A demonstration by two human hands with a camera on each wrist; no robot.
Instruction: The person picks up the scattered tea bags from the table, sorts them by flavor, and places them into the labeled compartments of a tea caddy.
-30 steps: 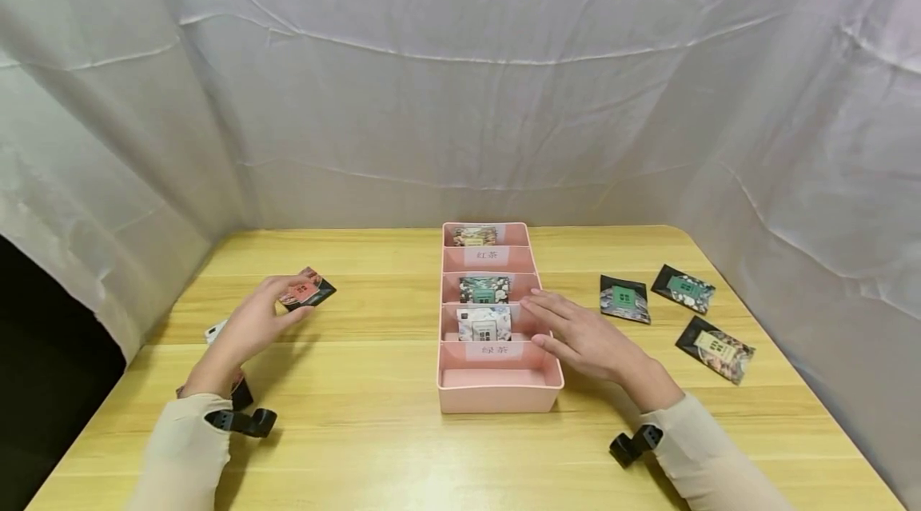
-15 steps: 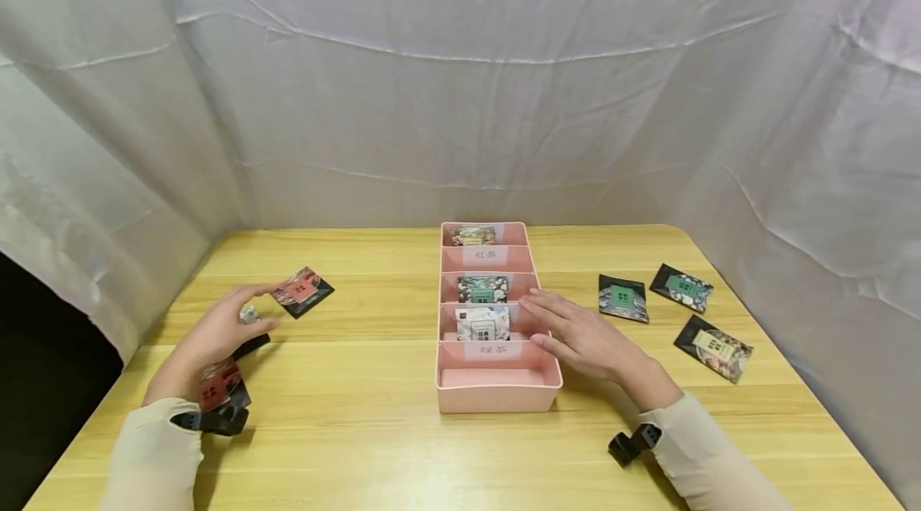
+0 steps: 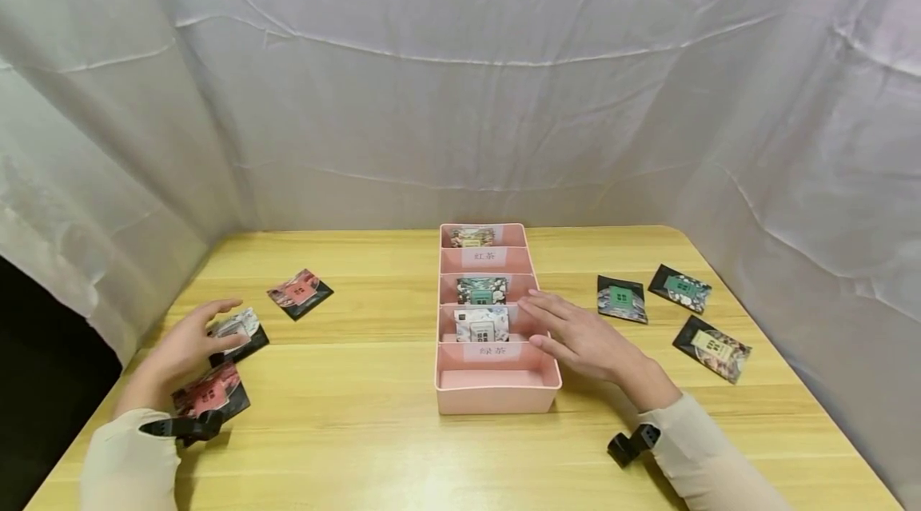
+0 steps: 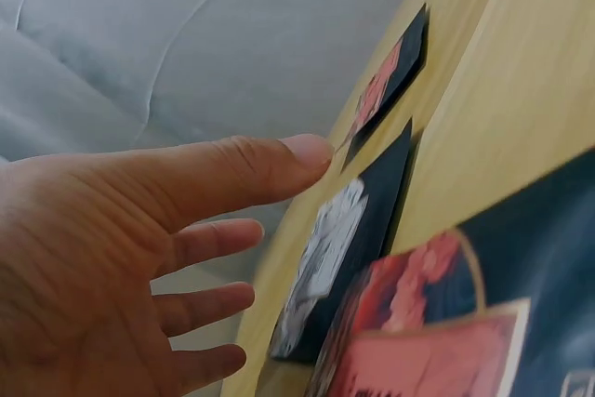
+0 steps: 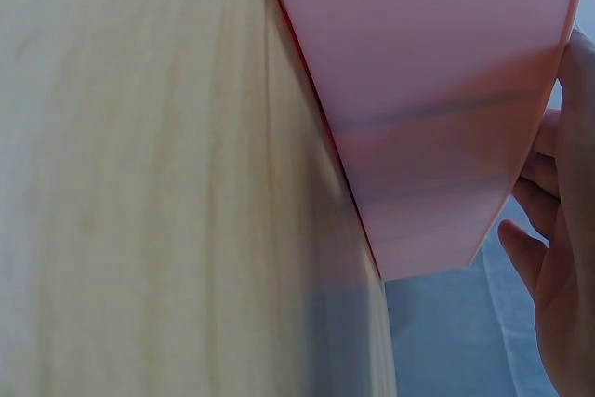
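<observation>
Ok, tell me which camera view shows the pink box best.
The head view: it shows the pink box from above, with sachets inside, though the right hand hides some rim. The right wrist view shows only an outer side; the left wrist view, none.

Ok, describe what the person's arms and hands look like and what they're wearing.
The left hand and right hand are bare, without gloves. Both arms wear long, plain cream sleeves ending near the wrist. At each cuff sits a black strap with a small, chunky black device. No cables show.
</observation>
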